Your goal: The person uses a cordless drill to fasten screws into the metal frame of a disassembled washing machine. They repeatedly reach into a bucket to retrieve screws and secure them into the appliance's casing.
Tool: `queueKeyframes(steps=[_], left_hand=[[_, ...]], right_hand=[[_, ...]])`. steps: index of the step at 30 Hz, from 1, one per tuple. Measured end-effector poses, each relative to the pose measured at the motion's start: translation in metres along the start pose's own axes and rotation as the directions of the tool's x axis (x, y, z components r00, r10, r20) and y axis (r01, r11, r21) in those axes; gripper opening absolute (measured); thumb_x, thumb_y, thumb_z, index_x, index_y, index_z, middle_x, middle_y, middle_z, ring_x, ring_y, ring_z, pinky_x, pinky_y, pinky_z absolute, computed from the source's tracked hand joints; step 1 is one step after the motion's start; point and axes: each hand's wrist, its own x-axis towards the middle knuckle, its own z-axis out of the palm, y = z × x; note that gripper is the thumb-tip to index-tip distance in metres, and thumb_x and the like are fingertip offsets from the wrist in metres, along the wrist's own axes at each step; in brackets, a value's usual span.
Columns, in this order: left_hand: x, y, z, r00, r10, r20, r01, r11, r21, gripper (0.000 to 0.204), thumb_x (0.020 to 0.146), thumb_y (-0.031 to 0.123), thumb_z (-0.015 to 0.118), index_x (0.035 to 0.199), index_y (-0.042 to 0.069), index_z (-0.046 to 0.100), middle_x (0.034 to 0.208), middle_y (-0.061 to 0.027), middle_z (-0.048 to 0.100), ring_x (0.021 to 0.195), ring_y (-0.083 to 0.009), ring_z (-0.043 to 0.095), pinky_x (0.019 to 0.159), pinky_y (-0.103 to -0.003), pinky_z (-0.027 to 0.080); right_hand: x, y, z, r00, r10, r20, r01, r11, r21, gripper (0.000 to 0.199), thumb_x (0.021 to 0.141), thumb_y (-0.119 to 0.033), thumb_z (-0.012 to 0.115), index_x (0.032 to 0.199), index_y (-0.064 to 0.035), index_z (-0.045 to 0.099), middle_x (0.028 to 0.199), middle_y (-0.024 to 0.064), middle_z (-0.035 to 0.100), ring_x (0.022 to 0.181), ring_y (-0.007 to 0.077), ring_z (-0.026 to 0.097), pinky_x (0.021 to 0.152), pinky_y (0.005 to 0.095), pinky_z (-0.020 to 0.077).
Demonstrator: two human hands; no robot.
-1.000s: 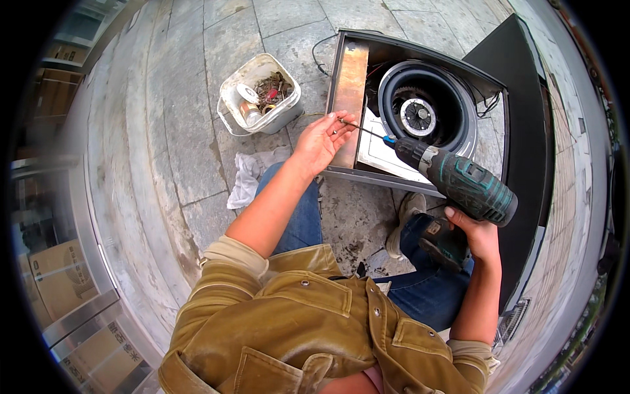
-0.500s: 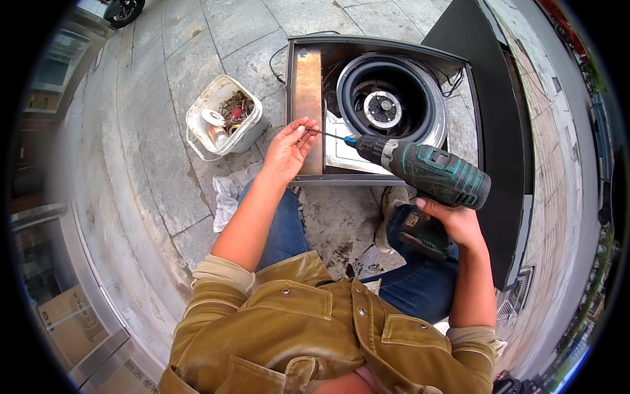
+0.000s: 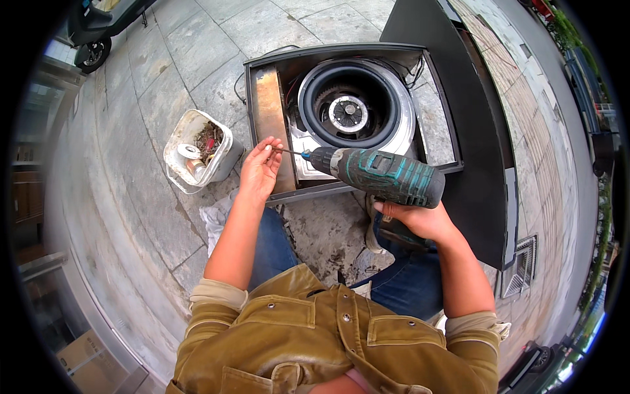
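My right hand (image 3: pixel 415 218) is wrapped round the grip of a black and teal cordless drill (image 3: pixel 387 177), held level and aimed left. A long thin driver bit (image 3: pixel 293 152) reaches out of its chuck. My left hand (image 3: pixel 261 172) pinches the tip of that bit between thumb and fingers; whether a small screw sits there too is too small to tell. Both hands are over the near side of an opened dark metal housing (image 3: pixel 328 188). Inside it is a round blower fan (image 3: pixel 348 113) with a black ring and silver rim. A rusty brown panel (image 3: pixel 269 92) lines its left side.
Left of the housing stands a white bucket (image 3: pixel 226 161) of scraps, with a white rag (image 3: pixel 215 220) near my knee. A large black panel (image 3: pixel 453 118) leans at the right, beside a floor grate (image 3: pixel 522 266). A scooter (image 3: pixel 98 39) is parked at the far left on paving slabs.
The view has shifted, so the housing and bucket appear further left. The drill is still in my right hand, and my left fingers stay at the bit's tip.
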Motion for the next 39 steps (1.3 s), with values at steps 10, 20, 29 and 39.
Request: queueKeyframes(steps=[10, 20, 29, 39], left_hand=[[-0.004, 0.01, -0.014, 0.97, 0.018, 0.244, 0.026, 0.984, -0.176, 0.03, 0.096, 0.004, 0.049, 0.126, 0.001, 0.053, 0.118, -0.0097, 0.061, 0.105, -0.0172, 0.061, 0.087, -0.027, 0.054], [0.007, 0.018, 0.013, 0.944, 0.093, 0.318, -0.026, 0.977, -0.211, 0.03, 0.098, 0.007, 0.048, 0.127, 0.002, 0.053, 0.115, -0.0088, 0.062, 0.107, -0.0187, 0.061, 0.089, -0.029, 0.055], [0.053, -0.009, 0.049, 0.935, -0.152, 0.32, 0.02, 0.925, 0.38, 0.027, 0.096, 0.019, 0.046, 0.107, 0.0, 0.061, 0.086, -0.0025, 0.058, 0.068, -0.0111, 0.05, 0.062, -0.021, 0.043], [0.089, -0.143, 0.164, 0.885, -0.263, 0.384, -0.463, -0.586, 0.665, 0.064, 0.079, 0.06, 0.063, 0.104, 0.001, 0.068, 0.108, -0.0186, 0.066, 0.101, -0.0325, 0.064, 0.086, -0.042, 0.05]], right_hand=[[-0.001, -0.001, 0.004, 0.993, -0.115, 0.017, 0.117, 0.986, -0.116, 0.037, 0.074, -0.011, 0.079, 0.108, -0.0035, 0.065, 0.101, 0.0102, 0.069, 0.094, 0.0207, 0.066, 0.085, 0.0338, 0.0499], [-0.01, 0.003, -0.006, 0.995, 0.025, -0.093, -0.019, 0.998, 0.058, 0.032, 0.079, -0.01, 0.078, 0.107, -0.0035, 0.065, 0.095, 0.0014, 0.067, 0.087, 0.0095, 0.058, 0.077, 0.029, 0.0501], [-0.019, -0.007, -0.035, 0.894, -0.034, -0.446, 0.136, 0.97, 0.199, 0.025, 0.078, -0.007, 0.077, 0.1, -0.0025, 0.065, 0.086, 0.0028, 0.064, 0.069, 0.0105, 0.057, 0.061, 0.0255, 0.0466], [-0.021, -0.001, -0.055, 0.714, -0.051, -0.698, 0.343, 0.895, 0.285, 0.021, 0.081, -0.006, 0.073, 0.098, -0.0009, 0.061, 0.079, 0.0046, 0.06, 0.064, 0.0131, 0.056, 0.06, 0.0269, 0.0455]])
